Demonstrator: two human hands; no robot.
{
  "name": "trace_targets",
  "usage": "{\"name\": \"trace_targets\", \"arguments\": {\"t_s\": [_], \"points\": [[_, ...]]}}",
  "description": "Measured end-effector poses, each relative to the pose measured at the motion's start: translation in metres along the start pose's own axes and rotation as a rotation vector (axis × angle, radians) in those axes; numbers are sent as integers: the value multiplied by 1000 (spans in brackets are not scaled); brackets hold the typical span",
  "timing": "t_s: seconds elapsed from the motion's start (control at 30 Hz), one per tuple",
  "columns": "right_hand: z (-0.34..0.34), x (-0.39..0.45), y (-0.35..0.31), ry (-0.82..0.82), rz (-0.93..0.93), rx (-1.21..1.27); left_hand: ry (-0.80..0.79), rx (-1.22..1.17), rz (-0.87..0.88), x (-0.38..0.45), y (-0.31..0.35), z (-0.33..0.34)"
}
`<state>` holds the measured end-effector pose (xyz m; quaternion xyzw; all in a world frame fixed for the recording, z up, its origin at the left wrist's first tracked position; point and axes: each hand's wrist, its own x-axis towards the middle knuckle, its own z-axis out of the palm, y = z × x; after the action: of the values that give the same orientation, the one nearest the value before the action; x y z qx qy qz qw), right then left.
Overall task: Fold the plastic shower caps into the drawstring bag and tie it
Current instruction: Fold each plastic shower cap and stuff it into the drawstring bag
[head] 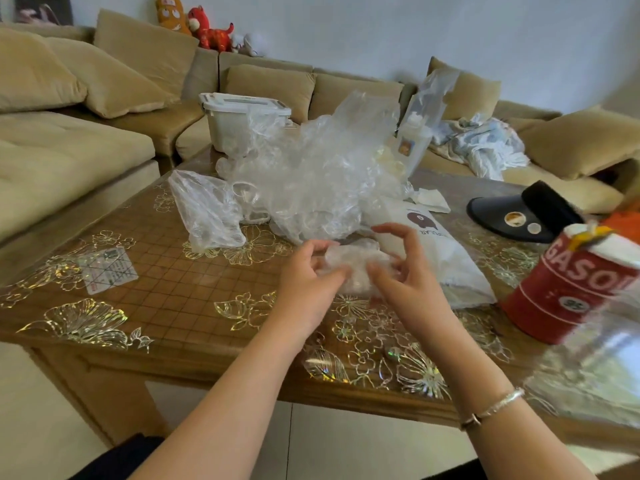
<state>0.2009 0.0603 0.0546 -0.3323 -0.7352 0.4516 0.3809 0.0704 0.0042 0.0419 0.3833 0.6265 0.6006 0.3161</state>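
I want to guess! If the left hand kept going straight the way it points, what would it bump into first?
Probably the small folded clear plastic shower cap that the left hand already holds; beyond that, the right hand.

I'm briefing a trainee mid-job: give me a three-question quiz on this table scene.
1. True or false: both hands hold the folded shower cap.
2. Which lies right of the right hand? A the red tin B the white lidded box
3. What lies behind the hands?

Key: 1 true; 2 A; 3 the pile of loose caps. The left hand grips too.
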Motion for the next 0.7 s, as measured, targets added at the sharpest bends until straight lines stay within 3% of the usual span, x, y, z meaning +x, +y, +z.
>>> {"name": "trace_targets", "arguments": {"t_s": [0.13,0.4,0.57,0.7], "points": [[-34,-15,-2,58,73,-107,-56,16,30,-7,3,32],[-97,-37,30,313,198,-348,-200,371,193,-15,-13,88],[-106,-41,40,308,231,-396,-221,464,243,-18,-19,105],[-100,-36,42,193,194,-386,-167,437,265,-18,-17,107]]}}
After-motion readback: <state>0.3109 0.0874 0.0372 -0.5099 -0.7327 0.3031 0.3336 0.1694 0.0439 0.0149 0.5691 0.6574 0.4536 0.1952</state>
